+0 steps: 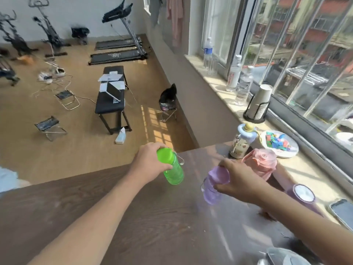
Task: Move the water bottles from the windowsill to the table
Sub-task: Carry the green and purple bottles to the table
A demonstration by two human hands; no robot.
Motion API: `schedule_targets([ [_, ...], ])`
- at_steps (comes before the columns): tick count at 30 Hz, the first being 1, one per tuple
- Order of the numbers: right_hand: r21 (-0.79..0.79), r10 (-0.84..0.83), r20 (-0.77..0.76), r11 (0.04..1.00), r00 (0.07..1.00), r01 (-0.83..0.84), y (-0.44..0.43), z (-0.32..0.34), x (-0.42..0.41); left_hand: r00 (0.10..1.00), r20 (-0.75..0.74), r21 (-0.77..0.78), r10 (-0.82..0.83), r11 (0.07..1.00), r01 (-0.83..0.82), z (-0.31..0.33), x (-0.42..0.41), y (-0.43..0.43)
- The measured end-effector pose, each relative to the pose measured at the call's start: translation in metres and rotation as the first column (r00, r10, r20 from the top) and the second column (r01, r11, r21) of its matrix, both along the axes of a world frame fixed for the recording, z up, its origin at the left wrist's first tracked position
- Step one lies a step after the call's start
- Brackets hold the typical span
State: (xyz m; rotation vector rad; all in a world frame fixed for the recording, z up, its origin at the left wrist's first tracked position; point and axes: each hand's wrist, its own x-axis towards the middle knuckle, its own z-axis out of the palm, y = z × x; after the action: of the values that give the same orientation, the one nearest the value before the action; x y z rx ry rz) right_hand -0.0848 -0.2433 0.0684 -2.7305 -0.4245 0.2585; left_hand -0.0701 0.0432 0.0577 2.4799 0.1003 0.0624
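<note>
My left hand (150, 161) grips the neck of a green bottle (172, 172) standing near the far edge of the brown table (133, 217). My right hand (236, 180) holds a lilac bottle (212, 190) by its top, over the table's right part. Just behind it stands a pink bottle (260, 165), and a patterned bottle with a blue lid (241, 142) is at the table's far corner. A purple bottle with a white lid (303, 194) stands by the windowsill (219, 81). Three clear plastic bottles (244, 87) stand farther along the sill.
On the sill are a stack of paper cups in a black holder (258, 104), a white plate of coloured pieces (278, 144) and a phone (342, 209). Below the table lie a black bench (111, 98), folding stools and treadmills on the wooden floor.
</note>
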Motion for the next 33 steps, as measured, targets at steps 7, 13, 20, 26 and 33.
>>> schedule_targets([
  [7, 0.073, 0.147, -0.01, 0.987, 0.989, -0.146, 0.2, 0.019, 0.016, 0.969, 0.023, 0.086, 0.248, 0.965, -0.249, 0.027, -0.089, 0.193],
  [13, 0.097, 0.33, -0.047, 0.941, 0.943, -0.325, 0.396, 0.021, -0.014, 0.883, 0.013, 0.146, 0.469, 0.873, -0.465, 0.04, -0.195, 0.351],
  [20, 0.095, 0.498, -0.085, 0.866, 0.863, -0.49, 0.582, 0.0, -0.069, 0.8, 0.011, 0.142, 0.599, 0.791, -0.595, 0.041, -0.295, 0.473],
  [26, 0.039, 0.582, -0.116, 0.812, 0.805, -0.582, 0.678, -0.024, -0.112, 0.804, -0.03, 0.094, 0.593, 0.803, -0.589, 0.009, -0.324, 0.506],
  [33, -0.011, 0.589, -0.106, 0.805, 0.801, -0.594, 0.717, -0.053, -0.131, 0.848, -0.08, 0.036, 0.524, 0.851, -0.523, -0.033, -0.325, 0.498],
])
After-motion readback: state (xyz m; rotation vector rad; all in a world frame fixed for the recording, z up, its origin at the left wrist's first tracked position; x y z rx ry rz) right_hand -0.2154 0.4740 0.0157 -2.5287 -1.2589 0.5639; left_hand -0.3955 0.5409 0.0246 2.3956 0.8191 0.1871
